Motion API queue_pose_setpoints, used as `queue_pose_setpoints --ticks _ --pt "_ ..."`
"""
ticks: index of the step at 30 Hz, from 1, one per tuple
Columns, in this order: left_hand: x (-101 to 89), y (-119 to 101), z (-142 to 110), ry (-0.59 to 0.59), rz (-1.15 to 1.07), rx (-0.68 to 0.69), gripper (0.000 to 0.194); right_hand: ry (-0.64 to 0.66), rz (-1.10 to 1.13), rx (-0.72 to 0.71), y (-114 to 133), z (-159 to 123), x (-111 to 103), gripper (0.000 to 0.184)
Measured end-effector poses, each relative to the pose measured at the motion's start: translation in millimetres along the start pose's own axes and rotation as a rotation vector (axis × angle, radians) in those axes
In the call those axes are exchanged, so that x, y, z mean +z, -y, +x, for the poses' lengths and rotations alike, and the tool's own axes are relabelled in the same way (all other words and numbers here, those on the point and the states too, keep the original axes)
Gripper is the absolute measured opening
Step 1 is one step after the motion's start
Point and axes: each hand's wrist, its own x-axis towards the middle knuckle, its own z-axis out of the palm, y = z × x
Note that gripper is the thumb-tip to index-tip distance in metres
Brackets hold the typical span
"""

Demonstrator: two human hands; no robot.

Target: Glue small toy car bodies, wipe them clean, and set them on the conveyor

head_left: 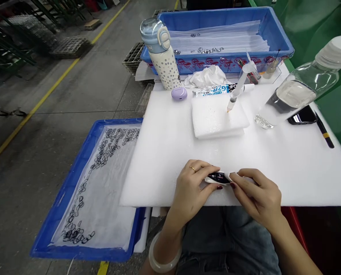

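Both hands are at a small glossy black piece with white around it [220,177], low over the front part of the white foam table top. My left hand [192,189], with a ring on one finger, pinches its left end between thumb and fingers. At its right end my right hand [256,193] is closed on the white part, which looks like a wrapper or cloth; the fingers hide much of it. Beyond the hands lies a folded white foam pad [213,118]. On that pad a syringe [236,91] with an orange tip stands tilted.
Behind the pad are a glue tube [215,90], crumpled white cloth [206,76], a lilac case [179,94] and a dotted bottle [164,65]. A clear bottle [296,91], a phone [302,115] and tweezers [324,131] lie right. Blue trays [86,152] [230,63] hold small black rings.
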Motion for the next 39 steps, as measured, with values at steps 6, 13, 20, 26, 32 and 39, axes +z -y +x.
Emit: queue_pose_setpoints --ticks 6,13,20,26,32,39 --pt "-4.4 -1 1 0.047 -0.008 -0.014 0.03 0.09 -0.133 -0.154 5 1 6 0.017" --pt "-6.5 -1 1 0.078 -0.015 0.002 0.03 0.026 -0.011 -0.068 -4 9 -23 0.027" --pt "-3.8 -1 0 0.075 0.013 -0.001 0.029 0.022 -0.316 -0.072 5 15 -15 0.025" --pt "-2.4 -2 -1 0.08 0.009 -0.015 0.027 -0.01 -0.252 -0.072 11 2 8 0.018" --pt "-6.5 4 -1 0.106 -0.015 -0.009 0.034 0.111 -0.149 -0.034 18 13 13 0.03" --pt "-6.4 20 -7 -0.091 -0.049 -0.143 0.042 0.053 -0.142 0.143 -25 7 -27 0.055"
